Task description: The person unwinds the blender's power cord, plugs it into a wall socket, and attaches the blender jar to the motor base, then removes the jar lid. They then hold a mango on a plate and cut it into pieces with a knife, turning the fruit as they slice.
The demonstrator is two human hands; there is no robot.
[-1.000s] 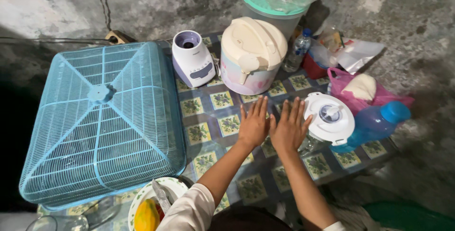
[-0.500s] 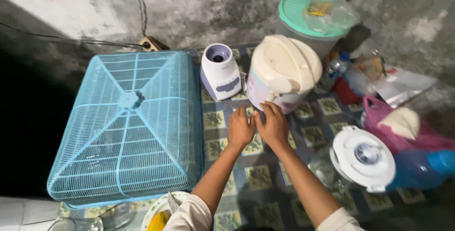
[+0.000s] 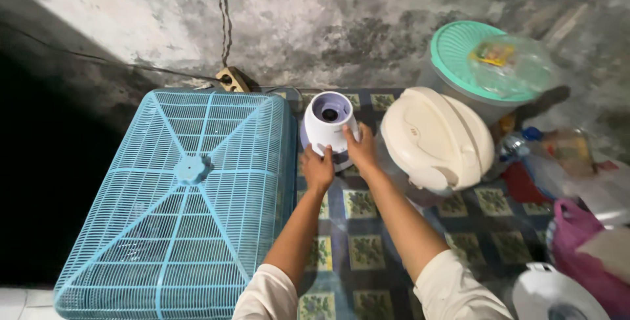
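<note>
A white and lilac blender base (image 3: 329, 122) stands upright at the back of the patterned table cover (image 3: 359, 231), close to the wall. My left hand (image 3: 317, 166) grips its left side near the bottom. My right hand (image 3: 360, 149) holds its right side. Both arms reach forward in white sleeves. A cream rice cooker (image 3: 436, 141) sits just right of the base.
A large light-blue mesh food cover (image 3: 176, 202) fills the left. A green-lidded plastic bucket (image 3: 478, 57) stands behind the cooker. A pink bag (image 3: 579, 241), a bottle (image 3: 518, 147) and a white blender jar lid (image 3: 551, 294) lie at right. A wall socket (image 3: 231, 78) sits behind.
Both hands moved forward across the table from beside the blender jar, past the rice cooker, and closed on the sides of the blender base. The view shifted left and forward.
</note>
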